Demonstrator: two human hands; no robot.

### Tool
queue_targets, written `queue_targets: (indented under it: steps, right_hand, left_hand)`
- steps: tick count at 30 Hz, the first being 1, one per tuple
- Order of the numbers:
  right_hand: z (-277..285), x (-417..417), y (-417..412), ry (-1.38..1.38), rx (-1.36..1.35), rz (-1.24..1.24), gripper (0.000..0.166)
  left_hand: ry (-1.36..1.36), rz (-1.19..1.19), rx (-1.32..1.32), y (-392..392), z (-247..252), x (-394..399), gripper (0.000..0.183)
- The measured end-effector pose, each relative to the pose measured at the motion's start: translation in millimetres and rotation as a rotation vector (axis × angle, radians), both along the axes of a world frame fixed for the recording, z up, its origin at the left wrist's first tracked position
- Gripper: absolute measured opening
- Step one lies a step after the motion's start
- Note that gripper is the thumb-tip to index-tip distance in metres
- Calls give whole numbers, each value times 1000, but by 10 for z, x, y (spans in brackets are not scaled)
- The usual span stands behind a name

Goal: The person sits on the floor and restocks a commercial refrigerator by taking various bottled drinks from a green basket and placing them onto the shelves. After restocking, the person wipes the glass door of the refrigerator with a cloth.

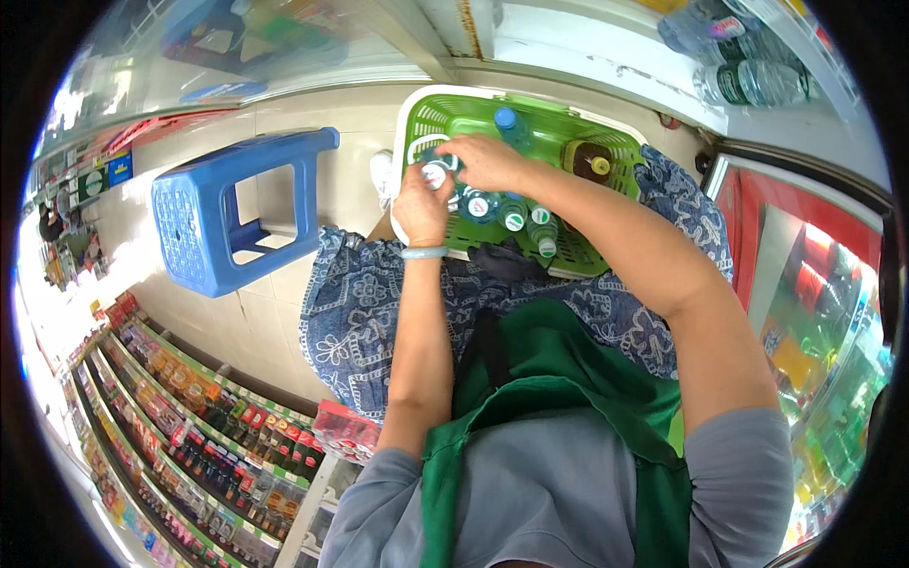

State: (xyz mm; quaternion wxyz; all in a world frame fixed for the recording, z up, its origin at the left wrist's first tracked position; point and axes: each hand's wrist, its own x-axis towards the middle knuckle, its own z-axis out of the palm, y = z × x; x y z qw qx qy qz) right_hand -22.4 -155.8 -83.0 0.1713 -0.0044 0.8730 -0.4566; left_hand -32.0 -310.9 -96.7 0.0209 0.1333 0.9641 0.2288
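My left hand (420, 207) grips a bottle with a white-and-red cap (434, 175) at the left end of a green plastic basket (568, 121) with a white rim. My right hand (490, 163) reaches across from the right, its thumb and finger on a white loop handle (430, 138) beside that cap. Whether the loop belongs to the bottle or the basket I cannot tell. In the basket lie a blue-capped bottle (505, 119), a dark bottle with a yellow cap (588, 157), a bottle with a white-and-red cap (478, 206) and several green-capped bottles (542, 231).
A blue plastic stool (238, 206) lies on its side on the tiled floor (277, 312), left of the basket. On the right is a drinks fridge (817, 341); bottles (753, 82) lie on a rack above. Stocked shelves (206, 433) and a red pack (346, 429) are at lower left.
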Motion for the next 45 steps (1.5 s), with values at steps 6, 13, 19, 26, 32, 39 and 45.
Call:
queue_targets:
  steps: [6, 13, 19, 26, 32, 39, 45]
  right_hand:
    - [505, -42, 255, 262, -307, -121, 82]
    - [1138, 342, 778, 485, -244, -46, 119]
    - [1284, 660, 1205, 460, -278, -449, 102]
    - [794, 978, 2071, 543, -113, -975, 89]
    - [241, 1127, 2753, 474, -17, -1263, 94]
    - [-54, 1158, 3111, 429, -44, -1436, 101]
    - [-78, 1143, 3464, 366, -25, -1354, 95]
  left_hand:
    - [258, -73, 27, 205, 1145, -96, 35]
    - [296, -138, 149, 814, 2457, -33, 33]
    - [410, -451, 221, 1609, 2661, 219, 28]
    - [368, -761, 300, 2586, 1906, 232, 39]
    - [208, -908, 332, 3436, 1459, 302, 41]
    - [78, -1018, 350, 4185, 1195, 171, 40]
    - [121, -1045, 233, 4618, 1033, -128, 42]
